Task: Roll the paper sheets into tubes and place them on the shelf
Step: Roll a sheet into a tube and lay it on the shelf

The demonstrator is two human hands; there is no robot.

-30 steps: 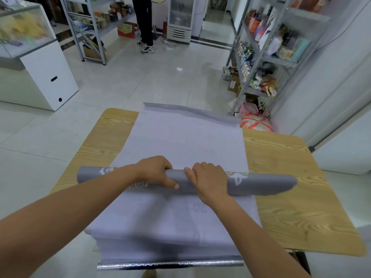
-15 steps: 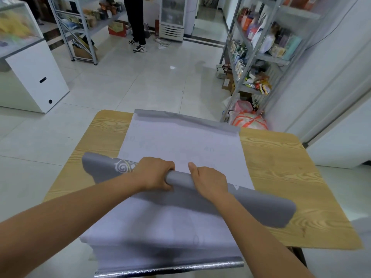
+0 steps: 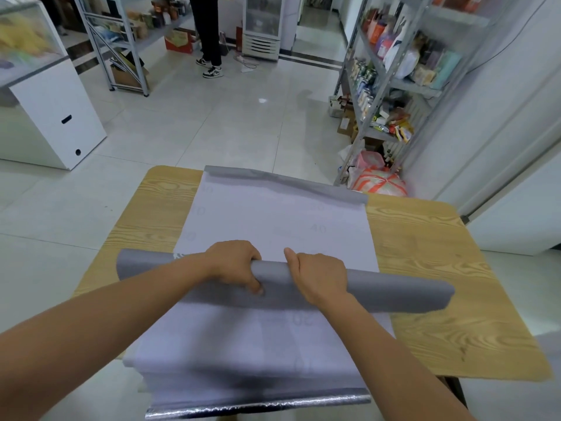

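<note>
Head view. Standing at right: metal shelf [image 3: 394, 83], carrying bottles, boxes and packets on several tiers; bags [image 3: 378, 180], pink and orange-striped, sitting at its foot. Showing blurred yellow contents at far left: glass display case [image 3: 27, 41]. Lying flat on wooden table [image 3: 440, 253]: stack of pale paper sheets [image 3: 273, 220]. Resting across stack — grey paper tube [image 3: 394, 291], part-rolled. Curling over tube near its middle, side by side, gripping it — left hand [image 3: 235, 265], right hand [image 3: 318, 276]. Spreading beyond: white tiled floor [image 3: 227, 123].

Grey roll [image 3: 394, 291] over pale lilac sheets [image 3: 273, 220] — faint grey numerals — on a yellow wood-grain table [image 3: 440, 256].
</note>
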